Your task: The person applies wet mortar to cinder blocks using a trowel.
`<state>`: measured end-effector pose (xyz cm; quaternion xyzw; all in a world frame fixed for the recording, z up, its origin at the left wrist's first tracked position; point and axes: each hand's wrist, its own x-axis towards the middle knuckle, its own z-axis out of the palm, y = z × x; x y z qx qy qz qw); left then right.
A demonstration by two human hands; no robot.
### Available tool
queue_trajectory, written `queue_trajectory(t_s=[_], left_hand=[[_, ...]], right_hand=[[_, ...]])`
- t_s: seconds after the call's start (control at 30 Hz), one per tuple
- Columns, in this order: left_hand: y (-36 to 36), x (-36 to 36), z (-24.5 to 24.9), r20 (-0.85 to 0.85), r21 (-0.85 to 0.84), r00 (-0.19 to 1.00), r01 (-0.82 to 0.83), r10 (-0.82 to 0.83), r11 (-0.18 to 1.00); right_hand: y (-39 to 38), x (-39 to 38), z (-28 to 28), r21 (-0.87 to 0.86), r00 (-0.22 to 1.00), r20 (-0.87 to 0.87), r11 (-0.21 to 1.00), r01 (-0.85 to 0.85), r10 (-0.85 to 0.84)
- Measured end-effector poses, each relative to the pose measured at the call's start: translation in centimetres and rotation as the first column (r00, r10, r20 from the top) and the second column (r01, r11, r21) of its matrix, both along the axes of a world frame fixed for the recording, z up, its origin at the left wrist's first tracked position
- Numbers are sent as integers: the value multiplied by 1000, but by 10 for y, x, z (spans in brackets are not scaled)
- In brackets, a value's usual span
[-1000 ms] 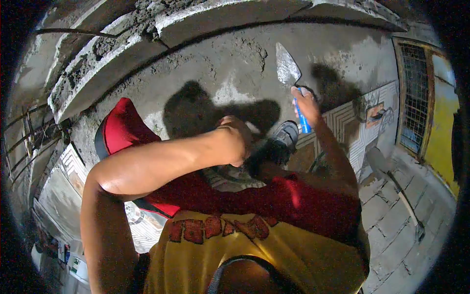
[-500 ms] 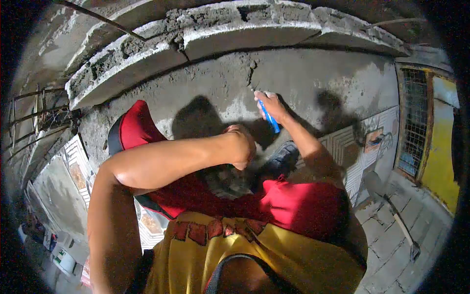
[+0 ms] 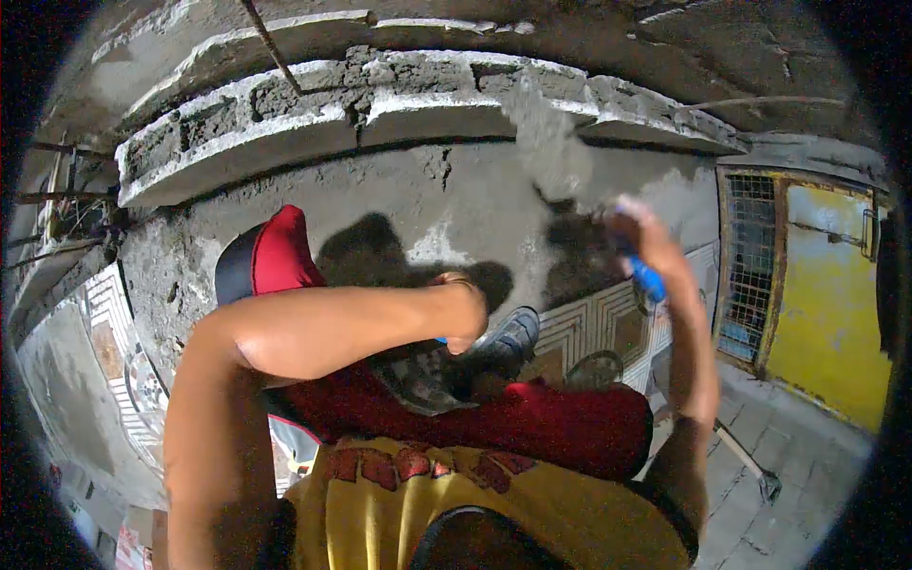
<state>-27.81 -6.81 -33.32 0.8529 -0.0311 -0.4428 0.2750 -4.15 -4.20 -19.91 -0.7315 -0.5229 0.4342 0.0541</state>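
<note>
My right hand, smeared by motion, is closed round the blue handle of a tool at the right; the tool's working end is too blurred to make out. A blurred grey mass that looks like wet mortar shows up and left of it, in front of the grey wall and its rough ledge. My left hand is curled closed near the middle, over my legs. A speck of blue shows under its fingers, the rest hidden. A grey shoe is just right of it.
Above runs a broken concrete ledge, with a metal rod sticking out. Patterned tiles line the lower wall. At the right are a mesh panel, a yellow door and a wooden-handled tool on the paving.
My right hand has swung right and down, away from the crack in the wall, with the blue-handled tool. The grey mass has appeared. My left hand stays closed; the view has shifted.
</note>
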Motion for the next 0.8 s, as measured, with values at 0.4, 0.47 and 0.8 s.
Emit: queue_trajectory(t_s=[0.4, 0.47, 0.8], left_hand=[[15, 1, 11, 107, 71, 993, -50, 43, 996], [18, 1, 10, 124, 55, 992, -36, 29, 998], [33, 0, 21, 73, 48, 997, -6, 3, 999]], right_hand=[[82, -35, 46, 345, 512, 846, 582, -737, 147], [73, -35, 21, 330, 561, 813, 671, -664, 155], [31, -11, -38, 376, 576, 752, 508, -775, 322]])
